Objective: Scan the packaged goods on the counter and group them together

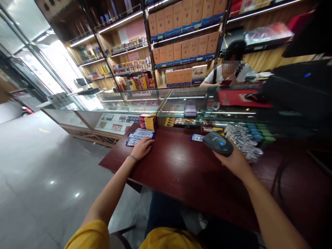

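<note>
My right hand (pixel 237 160) is wrapped round a black barcode scanner (pixel 218 143) with a small blue light, held above the right side of the table. My left hand (pixel 142 148) lies at the near edge of a spread of blue-and-white packets (pixel 140 135), its fingers loosely extended; whether it touches them is hard to make out. Behind these packets stands a stack of red and yellow packs (pixel 147 121). One or more similar blue-and-white packets (pixel 197 137) lie beyond the scanner, partly hidden by it.
On the dark red table (pixel 176 173), many silver-topped small containers (pixel 240 138) and green ones (pixel 266 133) crowd the right. A glass display counter (pixel 166 100) borders the far edge. A person (pixel 228 69) sits behind it, near a red mat (pixel 238 98). A cable (pixel 278 180) lies at right.
</note>
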`<act>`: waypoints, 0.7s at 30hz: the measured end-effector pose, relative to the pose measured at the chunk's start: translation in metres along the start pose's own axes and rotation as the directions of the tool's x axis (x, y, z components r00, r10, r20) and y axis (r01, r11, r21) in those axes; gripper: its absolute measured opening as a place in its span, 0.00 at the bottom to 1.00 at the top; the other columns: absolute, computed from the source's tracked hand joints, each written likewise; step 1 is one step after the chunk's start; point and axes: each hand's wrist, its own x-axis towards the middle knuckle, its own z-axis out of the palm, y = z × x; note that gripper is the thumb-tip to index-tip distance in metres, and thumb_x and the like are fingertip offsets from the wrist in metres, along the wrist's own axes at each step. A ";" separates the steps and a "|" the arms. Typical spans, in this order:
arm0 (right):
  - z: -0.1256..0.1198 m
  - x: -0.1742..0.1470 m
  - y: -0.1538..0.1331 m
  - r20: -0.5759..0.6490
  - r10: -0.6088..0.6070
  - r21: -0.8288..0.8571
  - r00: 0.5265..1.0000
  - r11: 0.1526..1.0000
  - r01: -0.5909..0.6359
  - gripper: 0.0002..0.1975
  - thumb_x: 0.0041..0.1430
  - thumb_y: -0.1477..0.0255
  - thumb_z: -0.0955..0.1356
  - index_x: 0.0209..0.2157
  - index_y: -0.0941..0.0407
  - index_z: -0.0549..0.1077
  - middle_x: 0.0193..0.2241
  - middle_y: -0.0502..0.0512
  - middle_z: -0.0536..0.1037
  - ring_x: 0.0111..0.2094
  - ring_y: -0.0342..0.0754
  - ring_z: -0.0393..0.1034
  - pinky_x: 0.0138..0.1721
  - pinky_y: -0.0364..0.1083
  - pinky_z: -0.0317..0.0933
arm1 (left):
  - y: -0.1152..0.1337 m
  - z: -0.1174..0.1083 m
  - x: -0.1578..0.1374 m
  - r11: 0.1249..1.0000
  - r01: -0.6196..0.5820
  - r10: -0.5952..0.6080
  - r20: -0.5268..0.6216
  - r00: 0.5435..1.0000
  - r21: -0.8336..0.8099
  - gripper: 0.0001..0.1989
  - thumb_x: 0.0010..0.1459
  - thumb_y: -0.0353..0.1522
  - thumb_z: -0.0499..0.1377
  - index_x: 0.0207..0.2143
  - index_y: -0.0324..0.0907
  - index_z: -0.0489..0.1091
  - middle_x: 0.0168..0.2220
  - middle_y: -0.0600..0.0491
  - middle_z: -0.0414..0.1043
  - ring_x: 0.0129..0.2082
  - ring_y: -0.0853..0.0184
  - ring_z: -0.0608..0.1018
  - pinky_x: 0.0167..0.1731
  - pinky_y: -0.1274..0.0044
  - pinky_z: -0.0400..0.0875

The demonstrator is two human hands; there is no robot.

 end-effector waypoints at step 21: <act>-0.027 0.007 -0.003 -0.201 0.170 0.178 0.965 0.975 -0.135 0.28 0.54 0.56 0.73 0.53 0.55 0.71 0.24 0.50 0.79 0.14 0.48 0.68 0.21 0.48 0.67 | 0.209 0.114 0.165 0.916 -0.223 0.202 -0.095 0.975 -0.335 0.19 0.66 0.31 0.59 0.58 0.44 0.72 0.60 0.44 0.72 0.60 0.58 0.73 0.61 0.65 0.69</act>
